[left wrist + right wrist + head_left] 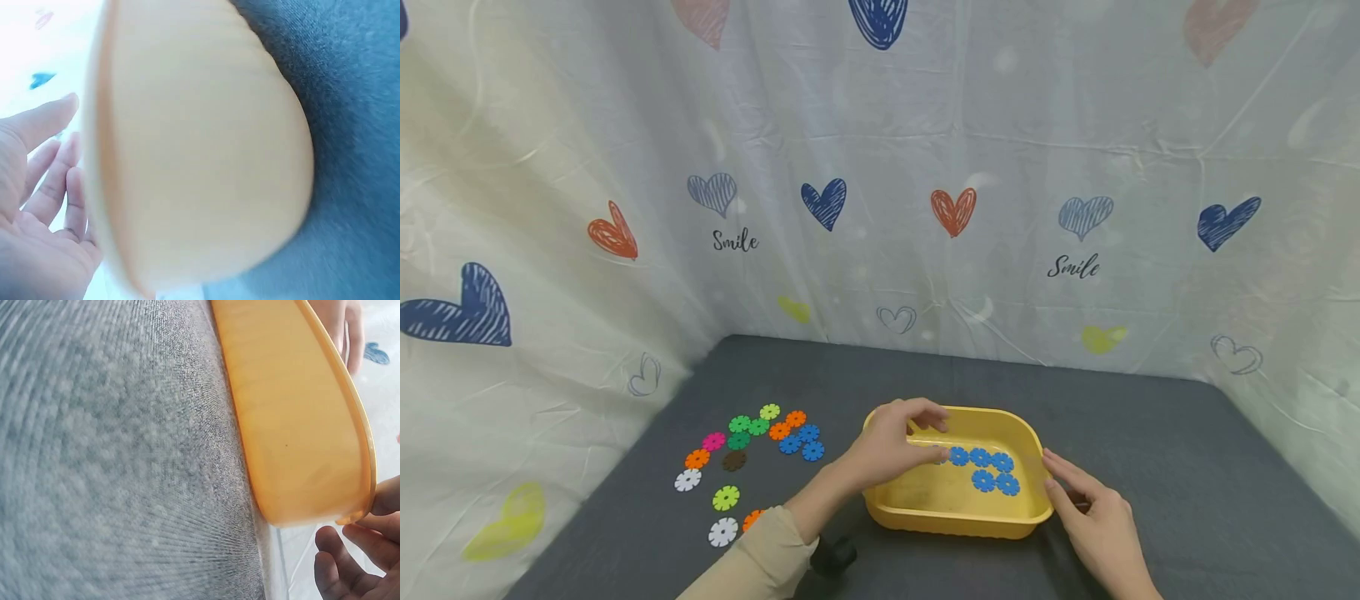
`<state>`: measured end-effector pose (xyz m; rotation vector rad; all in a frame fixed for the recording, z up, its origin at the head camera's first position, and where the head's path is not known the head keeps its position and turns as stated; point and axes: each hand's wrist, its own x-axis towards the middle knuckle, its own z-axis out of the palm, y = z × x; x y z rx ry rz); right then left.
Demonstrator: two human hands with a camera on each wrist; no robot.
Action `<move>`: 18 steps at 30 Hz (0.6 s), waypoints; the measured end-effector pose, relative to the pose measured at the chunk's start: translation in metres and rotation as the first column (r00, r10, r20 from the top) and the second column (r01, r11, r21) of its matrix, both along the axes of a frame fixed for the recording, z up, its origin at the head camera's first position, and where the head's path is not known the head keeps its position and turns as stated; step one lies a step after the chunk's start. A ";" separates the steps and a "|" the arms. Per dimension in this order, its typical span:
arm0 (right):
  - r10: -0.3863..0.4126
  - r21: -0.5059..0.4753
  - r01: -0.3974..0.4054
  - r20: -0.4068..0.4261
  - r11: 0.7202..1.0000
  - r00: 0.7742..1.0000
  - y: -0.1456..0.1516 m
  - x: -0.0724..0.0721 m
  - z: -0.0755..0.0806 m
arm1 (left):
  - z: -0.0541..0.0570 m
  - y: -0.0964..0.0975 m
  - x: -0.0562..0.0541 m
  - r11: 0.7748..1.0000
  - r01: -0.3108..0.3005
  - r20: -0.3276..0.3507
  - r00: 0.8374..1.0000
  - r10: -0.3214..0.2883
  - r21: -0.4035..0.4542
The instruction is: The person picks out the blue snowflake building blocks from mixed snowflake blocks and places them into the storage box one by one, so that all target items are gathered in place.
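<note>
A yellow plastic basin [955, 523] stands on the dark cloth, with several blue snowflake discs [980, 457] lying flat in its right half. My left hand [898, 442] hangs over the basin's left part, thumb and fingers apart with nothing between them. One blue disc is partly hidden behind its thumb tip. In the left wrist view the fingers [47, 194] of that hand show loosely bent beyond the basin wall [206, 150]. My right hand [1097, 517] pinches the basin's right rim; in the right wrist view its thumb [387, 495] lies against the rim, the other fingers below.
Left of the basin lie loose snowflake discs in several colours, among them a green disc [739, 440], a brown disc [734, 460], a white disc [723, 532] and a blue disc [813, 451]. A small black object [833, 557] is beside the left sleeve. A heart-printed curtain [895, 250] borders the table.
</note>
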<state>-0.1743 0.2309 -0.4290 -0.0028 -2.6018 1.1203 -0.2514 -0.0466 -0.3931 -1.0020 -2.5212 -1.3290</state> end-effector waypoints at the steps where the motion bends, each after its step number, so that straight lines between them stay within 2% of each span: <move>1: 0.000 -0.001 0.000 0.002 1.000 1.000 0.000 0.000 0.000 | 0.001 -0.006 0.003 1.000 -0.022 0.006 1.000 0.022 0.019; 7: 0.000 -0.003 0.000 0.012 1.000 1.000 0.000 0.000 0.001 | 0.003 -0.040 0.015 0.983 -0.145 0.019 0.989 0.144 0.115; 13: 0.001 -0.009 -0.001 0.007 1.000 1.000 0.000 0.000 0.001 | 0.003 -0.068 0.019 0.961 -0.204 0.054 0.979 0.197 0.187; 18: -0.002 -0.005 0.002 0.009 1.000 1.000 -0.001 0.000 0.001 | -0.003 -0.091 0.020 0.939 -0.267 0.078 0.964 0.256 0.216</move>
